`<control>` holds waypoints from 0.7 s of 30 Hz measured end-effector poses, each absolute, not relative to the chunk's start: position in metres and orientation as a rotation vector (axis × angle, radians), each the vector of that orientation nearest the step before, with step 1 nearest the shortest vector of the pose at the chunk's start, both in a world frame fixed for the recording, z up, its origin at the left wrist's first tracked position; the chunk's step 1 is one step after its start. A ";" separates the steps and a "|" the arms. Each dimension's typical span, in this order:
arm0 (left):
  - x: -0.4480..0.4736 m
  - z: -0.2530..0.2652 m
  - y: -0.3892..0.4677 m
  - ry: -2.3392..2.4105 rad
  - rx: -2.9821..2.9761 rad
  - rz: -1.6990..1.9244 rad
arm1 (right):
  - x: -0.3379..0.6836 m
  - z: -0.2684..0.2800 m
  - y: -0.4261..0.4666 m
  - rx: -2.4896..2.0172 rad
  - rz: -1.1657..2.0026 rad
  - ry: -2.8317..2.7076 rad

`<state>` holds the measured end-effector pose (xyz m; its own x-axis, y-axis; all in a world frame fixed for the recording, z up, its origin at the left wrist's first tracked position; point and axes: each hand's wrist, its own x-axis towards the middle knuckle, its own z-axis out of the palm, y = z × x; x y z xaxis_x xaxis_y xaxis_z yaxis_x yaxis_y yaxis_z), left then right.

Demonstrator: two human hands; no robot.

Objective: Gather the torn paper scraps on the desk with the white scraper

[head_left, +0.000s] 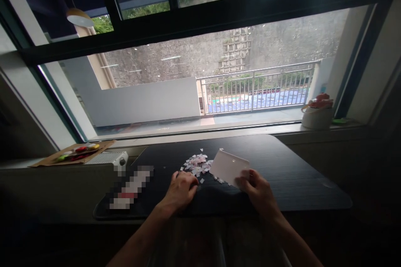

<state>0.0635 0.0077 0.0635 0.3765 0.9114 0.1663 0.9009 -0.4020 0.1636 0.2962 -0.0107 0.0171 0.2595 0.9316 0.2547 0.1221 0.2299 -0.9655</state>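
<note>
My right hand [259, 190] grips a thin, whitish rectangular card [228, 167] by its near right corner. The card is tilted above the table and has a small light mark near its far edge. Behind and left of it lies a loose heap of small cut paper pieces [197, 163], pale with some pinkish bits. A few pieces show under the card's near edge. My left hand [181, 188] rests at the near side of the heap, its fingers curled down. Whatever its fingertips may hold is hidden.
The dark table [297, 183] stands against a window sill. A blurred-out item [131, 187] lies at its left. Beyond are a white heater-like box [109, 159], brown paper [59, 156] with colourful items, and a white pot [316, 117] with a reddish top on the sill.
</note>
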 end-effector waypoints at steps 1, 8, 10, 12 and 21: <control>0.065 0.065 0.009 1.722 2.551 0.349 | 0.296 0.017 -0.010 -1.206 0.789 -1.175; 0.092 0.075 0.038 1.816 2.471 0.116 | 0.297 0.015 -0.011 -1.188 0.815 -1.195; 0.095 0.077 0.041 1.796 2.467 0.066 | 0.297 0.015 -0.011 -1.185 0.819 -1.199; 0.097 0.078 0.040 1.776 2.475 0.052 | 0.297 0.015 -0.010 -1.185 0.816 -1.198; 0.087 0.074 0.032 1.693 2.323 0.312 | 0.296 0.014 -0.009 -1.158 0.823 -1.183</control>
<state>0.0874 0.0322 0.0737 0.3022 0.9529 0.0262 0.8994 -0.2942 0.3232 0.2960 -0.0094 0.0143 0.2261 0.9388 0.2599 0.0829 0.2473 -0.9654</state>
